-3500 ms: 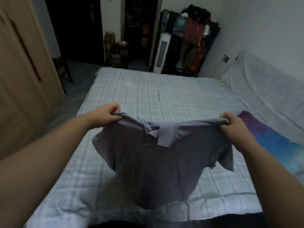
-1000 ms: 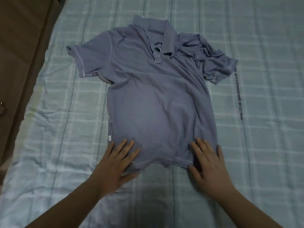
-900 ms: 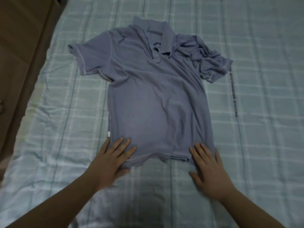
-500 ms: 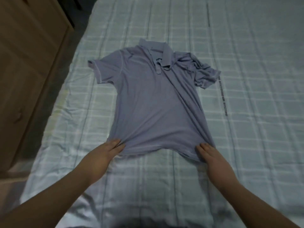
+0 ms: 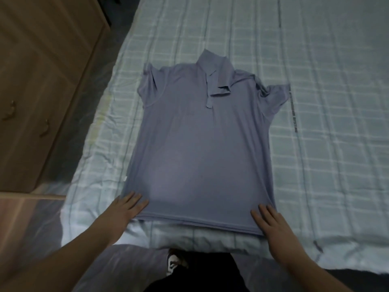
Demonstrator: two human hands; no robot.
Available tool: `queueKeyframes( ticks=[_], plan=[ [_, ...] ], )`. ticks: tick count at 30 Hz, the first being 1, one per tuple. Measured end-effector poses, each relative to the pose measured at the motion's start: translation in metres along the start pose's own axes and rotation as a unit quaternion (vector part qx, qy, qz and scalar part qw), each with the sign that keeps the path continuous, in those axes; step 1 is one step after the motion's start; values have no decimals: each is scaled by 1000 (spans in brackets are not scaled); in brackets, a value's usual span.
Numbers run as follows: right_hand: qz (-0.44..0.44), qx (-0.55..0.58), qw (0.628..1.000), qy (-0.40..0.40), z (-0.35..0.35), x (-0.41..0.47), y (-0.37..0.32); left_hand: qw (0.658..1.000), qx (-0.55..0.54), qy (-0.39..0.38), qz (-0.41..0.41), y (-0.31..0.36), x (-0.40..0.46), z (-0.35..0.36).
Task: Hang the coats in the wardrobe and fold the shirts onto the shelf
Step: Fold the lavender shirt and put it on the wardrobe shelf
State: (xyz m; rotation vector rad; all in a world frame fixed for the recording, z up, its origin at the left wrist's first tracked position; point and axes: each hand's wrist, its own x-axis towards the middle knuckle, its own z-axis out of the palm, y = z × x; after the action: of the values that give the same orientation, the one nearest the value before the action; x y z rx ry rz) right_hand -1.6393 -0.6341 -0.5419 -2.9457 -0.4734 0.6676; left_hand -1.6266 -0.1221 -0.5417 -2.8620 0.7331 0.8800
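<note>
Lavender-grey short-sleeved polo shirt (image 5: 202, 148) spread front-up on pale blue checked bed cover (image 5: 328, 102), collar far, hem near, left hand (image 5: 124, 209) and right hand (image 5: 271, 225) flat, fingers spread, grip holding nothing, pressing the hem's two corners, wooden wardrobe (image 5: 42, 81) at left.

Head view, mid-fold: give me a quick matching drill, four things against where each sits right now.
Things:
1. polo shirt
2. left hand
3. right hand
4. wooden cabinet

Places:
A. flat on the shirt's hem corner nearest the cabinet
B. beside the bed, at the picture's left edge
C. spread face-up on the checked cover
D. flat on the hem corner away from the cabinet

Pairs: 1-C, 2-A, 3-D, 4-B
</note>
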Motion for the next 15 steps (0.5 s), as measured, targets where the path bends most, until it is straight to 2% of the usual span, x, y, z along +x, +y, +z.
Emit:
queueKeyframes(
  ticks=[4, 8, 12, 15],
  plan=[
    [20, 16, 998, -63, 8, 1, -3, 999, 19, -14, -23, 14, 1, 2],
    [35, 52, 995, -72, -12, -4, 0, 998, 14, -14, -59, 13, -1, -18],
    [30, 148, 989, 3, -54, 14, 18, 995, -62, 31, -77, 31, 27, -76],
    [62, 176, 978, 89, -92, 45, 34, 989, -110, 93, -42, 64, 84, -123]
  ],
)
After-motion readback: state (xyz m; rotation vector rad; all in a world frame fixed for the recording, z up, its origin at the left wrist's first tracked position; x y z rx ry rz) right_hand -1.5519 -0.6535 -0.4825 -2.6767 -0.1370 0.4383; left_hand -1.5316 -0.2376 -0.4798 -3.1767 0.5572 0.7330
